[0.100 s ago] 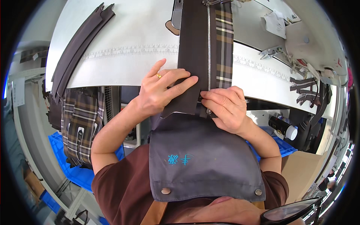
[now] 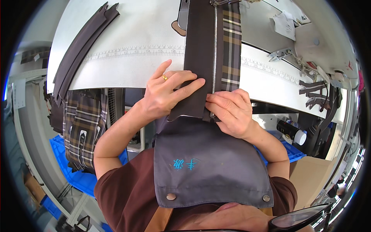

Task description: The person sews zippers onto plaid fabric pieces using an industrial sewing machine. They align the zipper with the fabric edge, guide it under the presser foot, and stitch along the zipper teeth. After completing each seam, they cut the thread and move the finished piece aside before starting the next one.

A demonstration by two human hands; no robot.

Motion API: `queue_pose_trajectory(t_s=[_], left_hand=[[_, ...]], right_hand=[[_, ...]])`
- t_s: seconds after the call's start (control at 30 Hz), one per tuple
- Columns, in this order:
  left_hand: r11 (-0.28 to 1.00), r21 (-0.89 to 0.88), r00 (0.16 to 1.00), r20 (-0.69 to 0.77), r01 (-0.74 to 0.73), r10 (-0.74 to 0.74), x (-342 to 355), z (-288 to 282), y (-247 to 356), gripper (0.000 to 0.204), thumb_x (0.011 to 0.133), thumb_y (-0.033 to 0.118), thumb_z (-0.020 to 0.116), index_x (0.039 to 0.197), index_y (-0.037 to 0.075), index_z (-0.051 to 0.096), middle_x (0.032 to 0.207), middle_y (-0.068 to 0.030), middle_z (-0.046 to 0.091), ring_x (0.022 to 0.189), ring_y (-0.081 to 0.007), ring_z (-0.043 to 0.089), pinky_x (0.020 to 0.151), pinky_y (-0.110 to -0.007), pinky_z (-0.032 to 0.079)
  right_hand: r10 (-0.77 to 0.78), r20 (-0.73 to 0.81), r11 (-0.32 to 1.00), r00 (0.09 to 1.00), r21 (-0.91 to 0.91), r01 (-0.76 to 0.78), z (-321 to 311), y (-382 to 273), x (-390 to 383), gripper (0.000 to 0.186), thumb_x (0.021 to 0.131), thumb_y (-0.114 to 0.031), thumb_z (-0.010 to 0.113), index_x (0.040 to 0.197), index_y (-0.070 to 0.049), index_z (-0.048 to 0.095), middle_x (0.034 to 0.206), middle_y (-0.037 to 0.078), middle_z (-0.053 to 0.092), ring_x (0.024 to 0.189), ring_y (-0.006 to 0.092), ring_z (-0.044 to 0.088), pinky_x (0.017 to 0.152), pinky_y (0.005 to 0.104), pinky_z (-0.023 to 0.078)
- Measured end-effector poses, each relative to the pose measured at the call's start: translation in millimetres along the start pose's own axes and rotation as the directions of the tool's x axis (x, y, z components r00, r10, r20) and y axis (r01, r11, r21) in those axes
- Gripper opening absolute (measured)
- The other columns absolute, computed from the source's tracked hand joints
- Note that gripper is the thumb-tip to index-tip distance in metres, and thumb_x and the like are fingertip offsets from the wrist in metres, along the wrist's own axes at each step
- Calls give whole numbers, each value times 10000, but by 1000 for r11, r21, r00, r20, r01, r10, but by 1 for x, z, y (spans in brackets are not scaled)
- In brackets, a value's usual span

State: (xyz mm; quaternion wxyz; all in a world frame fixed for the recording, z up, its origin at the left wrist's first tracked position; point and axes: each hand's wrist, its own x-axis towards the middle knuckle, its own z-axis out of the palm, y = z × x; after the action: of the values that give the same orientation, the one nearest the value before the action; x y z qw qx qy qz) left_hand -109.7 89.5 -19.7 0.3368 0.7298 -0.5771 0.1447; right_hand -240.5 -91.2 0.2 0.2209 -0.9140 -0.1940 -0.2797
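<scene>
A long metal zipper [image 2: 215, 50] runs down the middle of the work, between a dark brown fabric strip [image 2: 198, 46] and a brown plaid strip [image 2: 231, 50]. Its far end lies beneath the metal presser foot [image 2: 218, 2] of a sewing machine. My left hand [image 2: 164, 91], a ring on one finger, is closed on the left edge of the dark strip, its little finger sticking out. With bent fingers my right hand [image 2: 234, 112] pinches the zipper's near end beside the dark strip. The right thumb is mostly hidden. Both hands are at the table's near edge.
The white sewing table [image 2: 127, 69] carries a printed ruler. Dark fabric strips [image 2: 83, 50] lie at its left. Plaid pieces [image 2: 83, 131] hang over a blue crate [image 2: 75, 179]. Short zipper pieces [image 2: 315, 91] hang at right, above a black bottle [image 2: 291, 131].
My right hand has shifted slightly left with the zipper's near end, which now lies closer to the dark strip. The left hand is almost unmoved.
</scene>
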Motion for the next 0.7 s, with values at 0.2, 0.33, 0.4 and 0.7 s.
queue_pose_trajectory(t_s=[0.2,0.33,0.4,0.7], left_hand=[[999,7,994,107,34,-34,4,-4,5,408,638,116,638,1039,166,697,1030,-4,614,889,-153,599,1050,-464,288],[994,-25,965,244,107,-97,10,-13,8,474,622,53,656,1079,175,688,1133,12,614,965,-161,574,1062,-486,267],[992,-30,954,280,119,-106,11,-17,8,487,624,17,640,1084,170,684,1174,19,608,989,-163,569,1071,-488,248],[1000,18,916,399,24,-29,22,-29,-2,482,664,-8,585,1119,128,662,1251,10,585,1062,-161,557,1100,-516,179]], right_hand=[[-17,1,1000,1000,-13,17,10,1,-6,230,629,-61,671,858,-39,659,944,72,639,860,199,595,694,309,426],[-17,107,997,994,71,9,0,3,-4,253,648,-58,657,899,-32,658,987,94,626,877,226,591,732,329,447],[0,161,980,987,195,-31,-9,8,-7,297,660,-57,649,957,-36,659,1033,96,616,920,241,580,765,345,453],[40,243,998,969,-60,-26,-11,28,5,420,678,-77,624,1097,-81,642,1118,59,558,1013,243,506,818,356,428]])
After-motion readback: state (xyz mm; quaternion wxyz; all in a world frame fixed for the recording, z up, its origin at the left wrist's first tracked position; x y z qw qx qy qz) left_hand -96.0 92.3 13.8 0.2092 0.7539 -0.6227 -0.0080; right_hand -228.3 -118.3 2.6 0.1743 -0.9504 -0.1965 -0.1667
